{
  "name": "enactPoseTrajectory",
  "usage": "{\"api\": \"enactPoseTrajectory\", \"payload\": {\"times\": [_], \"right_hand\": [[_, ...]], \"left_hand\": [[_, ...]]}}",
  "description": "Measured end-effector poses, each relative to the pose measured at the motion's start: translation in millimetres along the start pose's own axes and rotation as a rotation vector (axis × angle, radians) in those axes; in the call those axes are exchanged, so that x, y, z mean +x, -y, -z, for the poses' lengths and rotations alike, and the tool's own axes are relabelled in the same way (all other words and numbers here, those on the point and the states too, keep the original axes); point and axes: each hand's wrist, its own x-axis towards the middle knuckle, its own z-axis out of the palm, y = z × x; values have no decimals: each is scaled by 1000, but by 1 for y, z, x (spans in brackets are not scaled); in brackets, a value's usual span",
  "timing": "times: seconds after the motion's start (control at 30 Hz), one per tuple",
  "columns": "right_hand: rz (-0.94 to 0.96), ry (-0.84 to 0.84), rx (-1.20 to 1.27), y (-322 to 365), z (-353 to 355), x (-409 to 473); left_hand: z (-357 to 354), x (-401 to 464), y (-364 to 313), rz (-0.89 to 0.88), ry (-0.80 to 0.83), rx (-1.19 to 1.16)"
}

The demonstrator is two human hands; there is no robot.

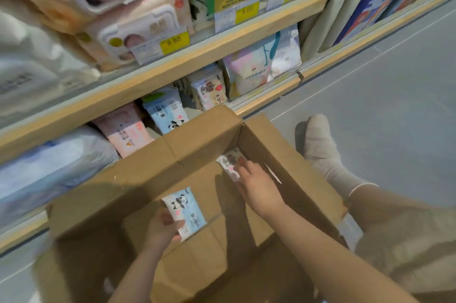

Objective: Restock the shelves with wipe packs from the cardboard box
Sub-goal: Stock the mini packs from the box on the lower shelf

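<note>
Soft film packs, judged light and slippery. Left hand (162,227) grips the panda pack (185,212) by its edge; right hand (256,185) lies on another pack (229,163) in the box (138,179), grip unclear.

Cardboard box (158,169) before the shelves (172,65), two wipe packs (185,213) inside.

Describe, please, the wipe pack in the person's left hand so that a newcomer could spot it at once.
Look inside the open cardboard box on the floor. The left hand grips a small blue pack above the box's bottom; its panda print distinguishes it from the white pack under the right hand.
</note>
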Motion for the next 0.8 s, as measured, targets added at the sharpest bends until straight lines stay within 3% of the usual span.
{"api": "enactPoseTrajectory", "payload": {"times": [0.07, 0.23, 0.4, 0.8], "right_hand": [[-199, 114, 143, -6, -15, 11], [-415, 321, 111, -19, -50, 35], [-533, 220, 170, -10, -69, 38], [-545, 279, 325, 14, -43, 22]], "left_hand": [[3, -2, 5, 29, 5, -27], [7, 2, 13, 22, 70, -27], [11, 10, 21, 18, 96, 34], [24, -22, -4, -171, 64, 115]]}}
